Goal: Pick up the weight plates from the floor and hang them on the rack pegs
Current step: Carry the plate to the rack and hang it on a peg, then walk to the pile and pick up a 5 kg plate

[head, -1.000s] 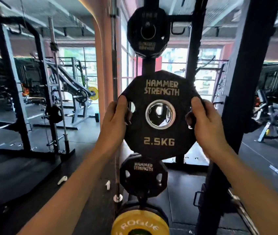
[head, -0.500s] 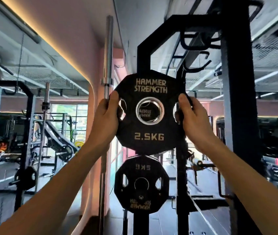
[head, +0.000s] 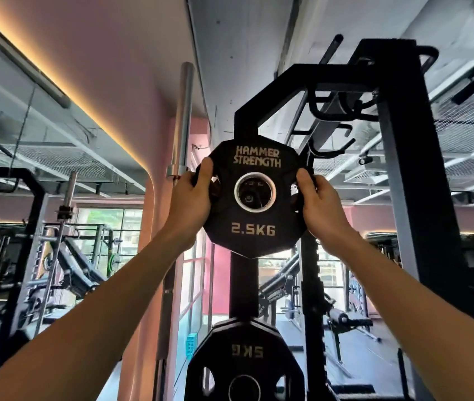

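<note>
A gym with pink walls and a lit ceiling strip lies behind a black steel rack [head: 244, 285]. At its upright hangs a black twelve-sided 2.5KG rubber weight plate [head: 254, 227], raised overhead, its steel-ringed hole over a peg. At 6 o'clock hangs a black 5KG plate [head: 244, 357]; at 9 o'clock stands an upright steel barbell [head: 182, 125]. Left hand [head: 190, 202] and right hand [head: 321, 206] each keep a curled grip on the plate's side edges, arms stretched up.
</note>
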A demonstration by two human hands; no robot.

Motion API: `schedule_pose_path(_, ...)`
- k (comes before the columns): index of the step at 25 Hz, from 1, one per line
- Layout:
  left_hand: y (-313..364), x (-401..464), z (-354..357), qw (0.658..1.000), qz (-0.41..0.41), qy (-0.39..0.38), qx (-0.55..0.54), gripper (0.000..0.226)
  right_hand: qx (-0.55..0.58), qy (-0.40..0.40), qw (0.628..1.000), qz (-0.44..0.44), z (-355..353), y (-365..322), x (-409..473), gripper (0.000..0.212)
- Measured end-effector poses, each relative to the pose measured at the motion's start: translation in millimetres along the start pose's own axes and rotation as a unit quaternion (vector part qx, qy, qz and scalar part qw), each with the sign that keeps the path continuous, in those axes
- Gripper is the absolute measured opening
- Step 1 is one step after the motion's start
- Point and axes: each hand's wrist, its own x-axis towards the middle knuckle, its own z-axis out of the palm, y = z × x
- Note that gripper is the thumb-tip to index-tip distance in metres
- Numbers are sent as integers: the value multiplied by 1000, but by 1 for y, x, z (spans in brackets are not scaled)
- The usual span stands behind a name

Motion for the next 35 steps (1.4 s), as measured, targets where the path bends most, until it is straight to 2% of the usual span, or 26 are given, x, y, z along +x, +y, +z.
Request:
schedule_pose_path(5, -34, 26, 11, 999, -9, 14, 34, 54, 2, -8, 1000, 28, 16, 36, 30, 44)
schedule_pose_path(9, -61, 42, 12, 999, -5, 2, 39, 43, 4, -22, 999, 38, 25, 54, 47, 35)
schedule_pose_path(15, -85, 55, 18, 999, 3, 1, 47, 43, 15, -23, 999, 44, 32, 74, 57, 31)
schedule_pose_path(22, -90, 54, 14, 997, 3, -37, 75, 49, -21, -27, 998, 47, 30, 74, 52, 40)
schedule_pose_path(25, -91, 45, 9, 988, 4, -58, 144, 49, -127, -60, 987, 74, 23, 69, 39, 56)
schedule_pose_path(31, -93, -30, -15, 968, -120, -109, 191, 45, -164, -161, 959, 167, -7, 85, -39, 56)
schedule_pose_path(35, -116, -133, -40, 944, -192, -134, 235, 35, -198, -194, 941, 193, -27, 102, -119, 47)
